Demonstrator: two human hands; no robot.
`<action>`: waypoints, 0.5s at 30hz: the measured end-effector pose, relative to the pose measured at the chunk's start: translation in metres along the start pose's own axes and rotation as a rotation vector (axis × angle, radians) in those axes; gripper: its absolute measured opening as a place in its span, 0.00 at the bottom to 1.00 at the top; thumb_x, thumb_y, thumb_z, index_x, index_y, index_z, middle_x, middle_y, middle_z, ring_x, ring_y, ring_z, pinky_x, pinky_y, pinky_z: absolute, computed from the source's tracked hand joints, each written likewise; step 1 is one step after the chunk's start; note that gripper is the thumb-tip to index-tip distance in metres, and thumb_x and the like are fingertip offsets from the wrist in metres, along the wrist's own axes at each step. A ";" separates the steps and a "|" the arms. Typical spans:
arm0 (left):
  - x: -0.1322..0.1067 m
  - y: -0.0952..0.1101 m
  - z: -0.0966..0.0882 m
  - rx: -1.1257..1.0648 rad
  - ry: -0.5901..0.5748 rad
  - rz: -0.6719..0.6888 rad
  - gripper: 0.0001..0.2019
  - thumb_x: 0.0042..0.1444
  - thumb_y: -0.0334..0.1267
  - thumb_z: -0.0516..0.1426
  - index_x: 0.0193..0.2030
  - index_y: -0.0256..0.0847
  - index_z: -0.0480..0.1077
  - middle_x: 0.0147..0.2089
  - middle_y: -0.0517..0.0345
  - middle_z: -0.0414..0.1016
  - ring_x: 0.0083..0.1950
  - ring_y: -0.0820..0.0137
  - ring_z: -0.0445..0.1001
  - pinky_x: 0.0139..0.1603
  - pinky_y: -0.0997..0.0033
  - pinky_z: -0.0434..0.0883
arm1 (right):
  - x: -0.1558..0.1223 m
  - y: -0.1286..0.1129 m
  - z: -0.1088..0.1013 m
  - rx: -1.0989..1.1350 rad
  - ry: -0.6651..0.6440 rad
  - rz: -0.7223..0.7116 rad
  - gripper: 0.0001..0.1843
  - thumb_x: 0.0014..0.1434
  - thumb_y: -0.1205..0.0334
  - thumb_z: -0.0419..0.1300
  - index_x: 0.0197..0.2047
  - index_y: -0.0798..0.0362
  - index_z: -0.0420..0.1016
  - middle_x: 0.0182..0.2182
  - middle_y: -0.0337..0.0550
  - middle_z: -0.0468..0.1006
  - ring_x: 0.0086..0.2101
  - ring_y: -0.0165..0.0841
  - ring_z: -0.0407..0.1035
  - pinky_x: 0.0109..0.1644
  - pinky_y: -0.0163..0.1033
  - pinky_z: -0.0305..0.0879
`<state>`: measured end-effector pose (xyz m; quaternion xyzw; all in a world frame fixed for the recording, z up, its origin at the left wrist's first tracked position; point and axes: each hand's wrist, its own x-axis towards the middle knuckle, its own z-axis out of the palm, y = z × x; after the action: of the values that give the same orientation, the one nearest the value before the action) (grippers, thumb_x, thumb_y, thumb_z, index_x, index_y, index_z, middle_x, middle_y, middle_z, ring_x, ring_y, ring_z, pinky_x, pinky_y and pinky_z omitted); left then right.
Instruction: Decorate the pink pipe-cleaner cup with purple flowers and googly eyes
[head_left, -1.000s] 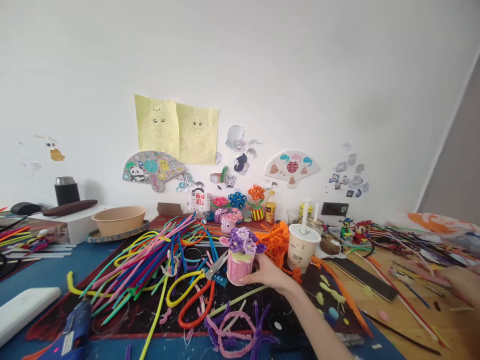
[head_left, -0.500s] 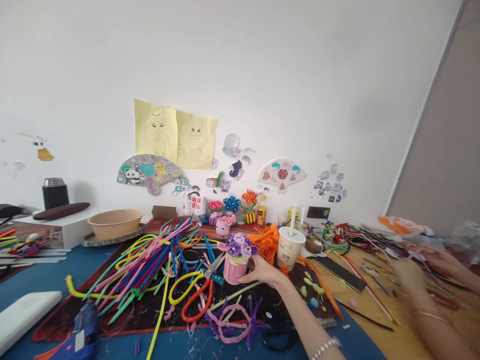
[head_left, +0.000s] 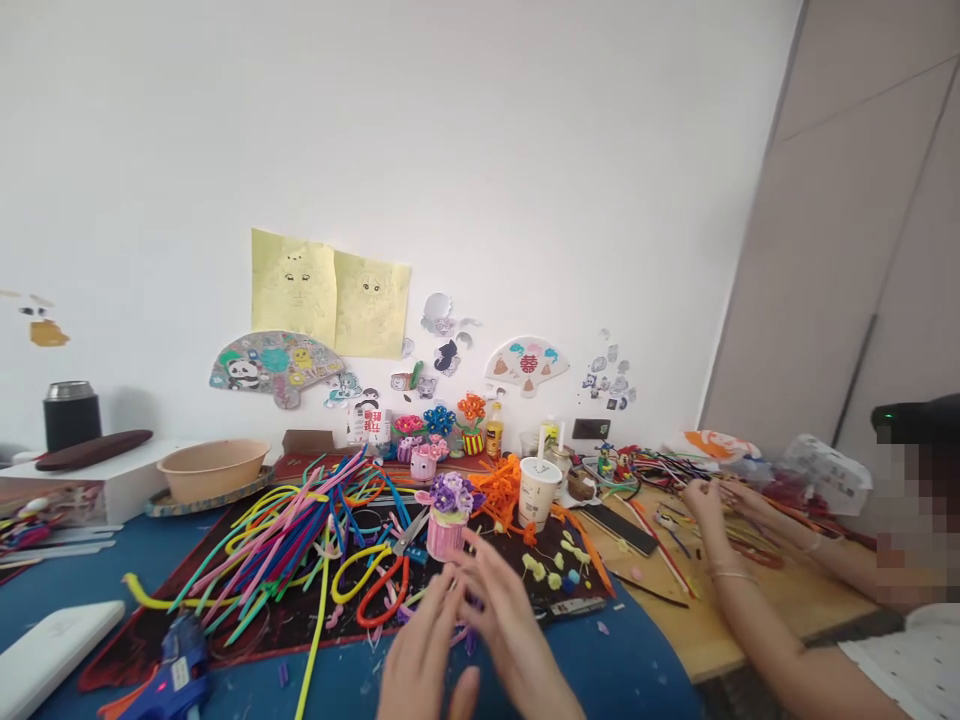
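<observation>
My left hand (head_left: 418, 650) and my right hand (head_left: 512, 632) are raised close together low in the middle, fingers stretched out and a little blurred, holding nothing that I can see. Just beyond their fingertips a pink pipe-cleaner pot (head_left: 443, 538) topped with purple flowers (head_left: 451, 492) stands free on the black mat (head_left: 247, 630). Orange-handled scissors (head_left: 384, 598) lie left of the pot. Purple pipe-cleaner pieces show between my two hands.
A heap of coloured pipe cleaners (head_left: 289, 525) covers the mat's left half. A blue glue gun (head_left: 177, 668) and a white box (head_left: 51, 642) lie at the front left. A paper cup (head_left: 538, 494) stands right of the pot. Another person's hands (head_left: 709, 502) work at the right.
My right hand has let go of the pink pot and drawn back toward me. My left hand has come into view beside it. The view has swung right, showing the other person.
</observation>
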<state>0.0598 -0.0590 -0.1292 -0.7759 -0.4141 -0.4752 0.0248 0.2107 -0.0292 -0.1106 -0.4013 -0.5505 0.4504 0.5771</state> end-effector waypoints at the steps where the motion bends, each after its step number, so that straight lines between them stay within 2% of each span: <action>1: 0.009 0.000 0.002 0.165 0.020 0.245 0.24 0.65 0.42 0.46 0.67 0.47 0.57 0.63 0.56 0.68 0.62 0.68 0.67 0.63 0.68 0.63 | -0.011 0.000 0.007 0.001 -0.039 -0.057 0.31 0.61 0.34 0.46 0.62 0.38 0.66 0.57 0.46 0.74 0.59 0.45 0.66 0.56 0.56 0.67; 2: 0.016 0.000 0.003 0.298 0.036 0.453 0.25 0.64 0.45 0.48 0.67 0.51 0.56 0.64 0.61 0.67 0.62 0.69 0.67 0.68 0.67 0.56 | -0.019 0.001 0.012 -0.020 -0.040 -0.076 0.29 0.57 0.34 0.54 0.58 0.33 0.69 0.57 0.41 0.75 0.62 0.46 0.61 0.57 0.57 0.67; 3: 0.021 0.001 0.003 0.423 0.075 0.482 0.25 0.63 0.42 0.49 0.67 0.52 0.57 0.65 0.63 0.66 0.63 0.68 0.66 0.72 0.64 0.46 | -0.025 0.002 0.014 -0.028 -0.033 -0.090 0.28 0.54 0.36 0.59 0.57 0.30 0.70 0.59 0.37 0.73 0.66 0.44 0.53 0.60 0.58 0.63; 4: 0.025 0.003 0.002 0.511 0.117 0.469 0.25 0.61 0.39 0.51 0.66 0.48 0.59 0.65 0.60 0.66 0.63 0.65 0.66 0.73 0.60 0.39 | -0.029 0.003 0.014 -0.062 -0.024 -0.106 0.28 0.51 0.38 0.63 0.56 0.28 0.71 0.61 0.32 0.70 0.68 0.42 0.43 0.64 0.58 0.57; 6: 0.029 0.006 0.001 0.562 0.169 0.445 0.24 0.60 0.35 0.51 0.64 0.43 0.62 0.64 0.55 0.67 0.63 0.62 0.65 0.73 0.55 0.31 | -0.032 0.007 0.011 -0.097 0.006 -0.113 0.29 0.48 0.43 0.67 0.55 0.27 0.72 0.63 0.26 0.64 0.69 0.40 0.30 0.69 0.59 0.44; 8: 0.029 0.008 0.001 0.485 0.115 0.594 0.24 0.62 0.38 0.50 0.65 0.47 0.61 0.64 0.60 0.67 0.64 0.67 0.64 0.73 0.61 0.33 | -0.031 0.012 0.005 -0.053 0.019 -0.087 0.27 0.48 0.45 0.67 0.54 0.26 0.73 0.63 0.23 0.65 0.69 0.41 0.31 0.70 0.60 0.40; 9: 0.029 0.007 0.001 0.429 0.045 0.673 0.23 0.63 0.42 0.50 0.65 0.53 0.59 0.65 0.67 0.66 0.64 0.71 0.64 0.73 0.67 0.37 | -0.030 0.015 0.001 -0.005 0.023 -0.066 0.26 0.48 0.44 0.67 0.53 0.25 0.73 0.61 0.23 0.67 0.69 0.42 0.35 0.69 0.61 0.43; 10: 0.029 0.004 0.001 0.380 -0.029 0.647 0.23 0.63 0.45 0.50 0.65 0.57 0.58 0.65 0.70 0.65 0.64 0.74 0.64 0.72 0.71 0.42 | -0.029 0.017 -0.003 0.040 0.029 -0.052 0.26 0.47 0.42 0.66 0.52 0.23 0.73 0.61 0.23 0.68 0.69 0.43 0.38 0.68 0.61 0.48; 11: 0.029 -0.001 0.001 0.339 -0.098 0.491 0.22 0.63 0.44 0.50 0.65 0.57 0.60 0.66 0.69 0.64 0.65 0.72 0.64 0.70 0.70 0.50 | -0.029 0.019 -0.007 0.091 0.039 -0.040 0.26 0.47 0.40 0.65 0.52 0.22 0.72 0.61 0.22 0.68 0.68 0.42 0.40 0.67 0.61 0.52; 13: 0.032 -0.014 -0.001 0.261 -0.175 -0.004 0.20 0.63 0.38 0.48 0.61 0.53 0.66 0.64 0.63 0.68 0.64 0.66 0.66 0.64 0.65 0.62 | -0.028 0.021 -0.018 0.164 0.075 -0.045 0.28 0.50 0.33 0.58 0.55 0.22 0.69 0.63 0.23 0.65 0.68 0.41 0.44 0.66 0.58 0.57; 15: 0.038 -0.028 -0.005 0.221 -0.209 -0.275 0.19 0.63 0.35 0.45 0.55 0.46 0.71 0.57 0.55 0.75 0.57 0.64 0.73 0.55 0.65 0.70 | -0.027 0.021 -0.028 0.246 0.106 -0.039 0.32 0.55 0.29 0.49 0.59 0.29 0.67 0.64 0.30 0.63 0.66 0.42 0.51 0.65 0.56 0.58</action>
<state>0.0457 -0.0190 -0.1075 -0.7497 -0.5661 -0.3429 0.0014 0.2373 -0.0486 -0.1401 -0.3401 -0.4677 0.4814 0.6587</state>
